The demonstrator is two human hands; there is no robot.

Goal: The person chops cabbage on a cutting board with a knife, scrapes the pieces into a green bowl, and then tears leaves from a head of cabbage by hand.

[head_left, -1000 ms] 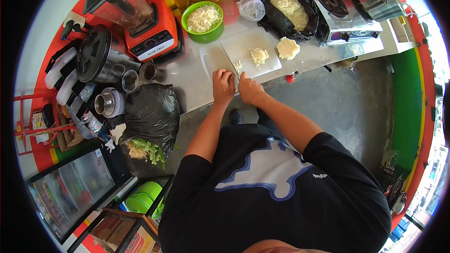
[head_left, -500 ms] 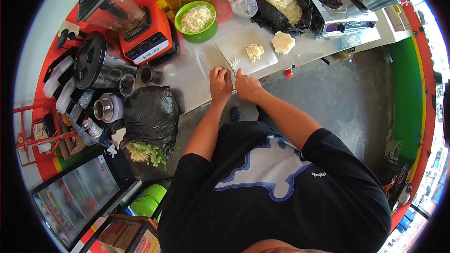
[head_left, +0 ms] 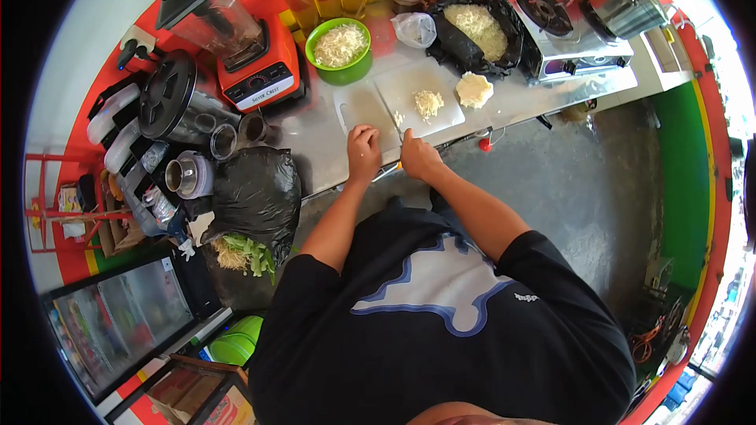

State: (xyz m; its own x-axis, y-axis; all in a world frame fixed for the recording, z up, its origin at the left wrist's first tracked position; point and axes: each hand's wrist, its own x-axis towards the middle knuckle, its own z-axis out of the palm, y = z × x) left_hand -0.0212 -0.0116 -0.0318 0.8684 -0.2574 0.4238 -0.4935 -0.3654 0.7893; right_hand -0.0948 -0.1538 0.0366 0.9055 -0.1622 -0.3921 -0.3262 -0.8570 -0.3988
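Note:
My right hand point(head_left: 421, 159) is wrapped around the handle of a knife point(head_left: 388, 107), whose blade lies across the white cutting board point(head_left: 358, 102), pointing away from me. To its left, at the board's near edge, my left hand point(head_left: 364, 154) is closed with fingers curled; whatever it holds, if anything, is hidden. A few pale shreds point(head_left: 398, 119) lie just right of the blade. Farther right on the board sits a small pile of chopped pale shreds point(head_left: 428, 105). Beside the board rests a pale cream chunk point(head_left: 475, 90), apparently cabbage.
Behind the board stand a green bowl of shreds point(head_left: 344, 71) and a black bag of shreds point(head_left: 480, 31). A red blender point(head_left: 260, 71) is at left, near a black plastic bag point(head_left: 256, 197). A gas stove point(head_left: 579, 55) occupies the right end of the steel counter point(head_left: 315, 145).
My left hand has moved left, away from the blade and my right hand. Fewer shreds show beside the blade. The whole view has shifted slightly.

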